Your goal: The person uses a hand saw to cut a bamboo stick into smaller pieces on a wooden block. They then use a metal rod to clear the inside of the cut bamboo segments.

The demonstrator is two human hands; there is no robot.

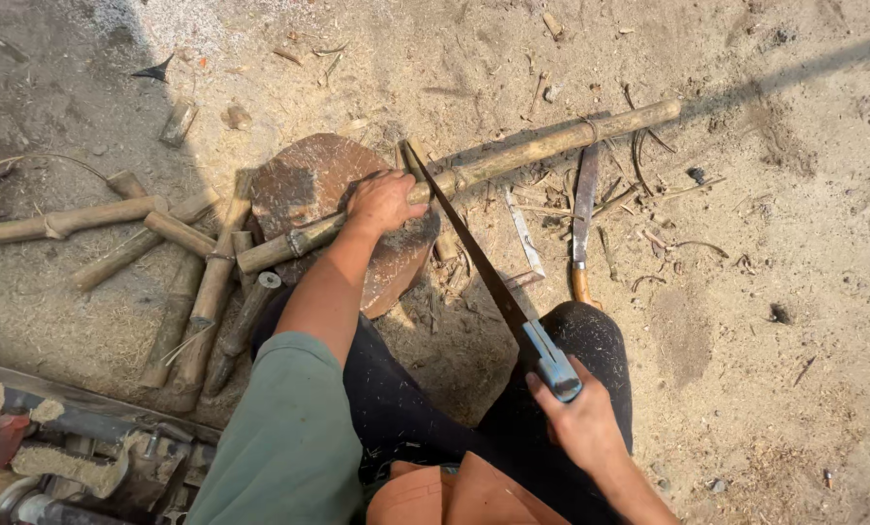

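Head view looks down at a person sitting on sandy ground (746, 292) covered with sawdust. Their left hand (382, 202) is curled down over a long bamboo pole (513, 157) and presses it onto a round wooden block (309, 185). The pole lies slanted, with one end low on the left, just past the block, and the other end up high on the right. Their right hand (576, 418) is closed tight around the blue handle of a hand saw (484, 272). The thin dark blade runs from that handle up to the pole and touches it just beside the left hand's fingers. The saw's tip sticks out a little past the pole. A pile of short bamboo pieces (192, 282) lies on the ground to the left of the block, some lying across each other. One longer piece (66, 219) lies farther left by itself. To the right of the saw, a big knife (583, 209) with a wooden handle rests on the ground, with its blade pointing up toward the pole. A thin flat metal strip (524, 238) lies between the saw and the knife. Small sticks and curly bits of bamboo are scattered near the knife. The person wears a green sleeve (289, 437) and dark trousers. A dusty machine (75, 457) sits in the bottom left corner, with clumps of sawdust on it.
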